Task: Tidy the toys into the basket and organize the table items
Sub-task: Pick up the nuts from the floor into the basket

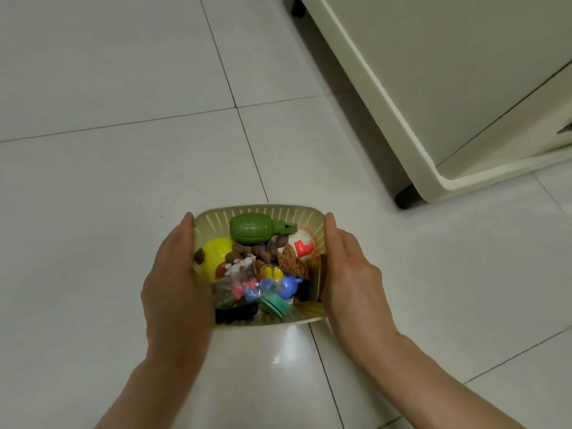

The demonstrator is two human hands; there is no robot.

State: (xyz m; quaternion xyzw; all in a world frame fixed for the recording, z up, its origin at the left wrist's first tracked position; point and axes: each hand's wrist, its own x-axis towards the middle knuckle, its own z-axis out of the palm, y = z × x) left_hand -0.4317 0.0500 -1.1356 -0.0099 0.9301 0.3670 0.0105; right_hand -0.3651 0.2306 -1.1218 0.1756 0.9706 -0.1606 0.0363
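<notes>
My left hand grasps the left side of the basket and my right hand grasps the right side, thumbs along the rim. The other fingers are hidden behind the walls. The basket is held between both hands over the tiled floor; I cannot tell whether it touches the tiles. Inside lies a full heap of toys: a green grenade toy at the far wall, a yellow ball at left, a white ball at right and small figures between them. No loose toy shows on the visible floor. A white cabinet stands at upper right. I judge the toy collection largely done. The counter items are out of view, so that part remains unverified.
</notes>
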